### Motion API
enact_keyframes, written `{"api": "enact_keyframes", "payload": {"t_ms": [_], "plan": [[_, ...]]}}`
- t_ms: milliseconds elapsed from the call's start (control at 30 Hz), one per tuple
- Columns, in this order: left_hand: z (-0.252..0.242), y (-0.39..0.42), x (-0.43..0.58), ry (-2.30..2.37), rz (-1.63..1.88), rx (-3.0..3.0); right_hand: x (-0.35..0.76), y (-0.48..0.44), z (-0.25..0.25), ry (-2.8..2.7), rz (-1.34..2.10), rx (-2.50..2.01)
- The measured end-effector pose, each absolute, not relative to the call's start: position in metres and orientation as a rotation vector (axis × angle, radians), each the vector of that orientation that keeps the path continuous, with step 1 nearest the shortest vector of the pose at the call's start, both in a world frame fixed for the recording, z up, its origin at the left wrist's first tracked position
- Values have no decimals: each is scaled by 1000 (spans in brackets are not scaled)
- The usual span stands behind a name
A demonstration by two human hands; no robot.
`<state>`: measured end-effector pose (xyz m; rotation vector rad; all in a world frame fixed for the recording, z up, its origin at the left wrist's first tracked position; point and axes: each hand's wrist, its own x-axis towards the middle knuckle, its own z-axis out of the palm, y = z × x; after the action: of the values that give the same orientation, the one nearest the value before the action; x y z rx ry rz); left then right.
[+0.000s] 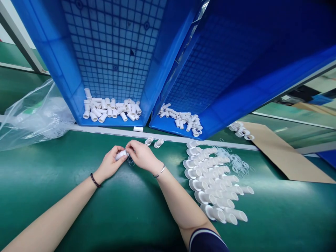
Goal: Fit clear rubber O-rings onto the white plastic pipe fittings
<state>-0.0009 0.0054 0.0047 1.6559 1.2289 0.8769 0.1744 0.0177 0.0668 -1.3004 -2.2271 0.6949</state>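
Between my fingers is a short white plastic tube fitting [120,155]. My left hand [110,161] wraps round its near side. The fingers of my right hand [140,154] pinch at its right end; whether they also hold a ring there is too small to tell. Just below that hand, several thin clear rings [131,161] lie on the green table [110,206]. Two similar white fittings [154,142] stand a little beyond my right hand, and a white tube piece [138,129] lies by the bin's front edge.
Two tilted blue bins [90,63] hold loose white fittings [112,108]. To the right stand rows of larger white flanged tubes [210,175], beside a heap of clear rings [236,162] and a cardboard sheet [283,150]. A clear plastic bag [39,113] lies at left.
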Motion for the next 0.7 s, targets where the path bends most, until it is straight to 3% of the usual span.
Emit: {"api": "enact_keyframes", "payload": {"t_ms": [467,700], "plan": [[5,5,0,1247,924,1692,173,15,70,-2243,684,-1331],[10,6,-6,1128,790,1995,174,20,57,-2283,656,-1342]]}}
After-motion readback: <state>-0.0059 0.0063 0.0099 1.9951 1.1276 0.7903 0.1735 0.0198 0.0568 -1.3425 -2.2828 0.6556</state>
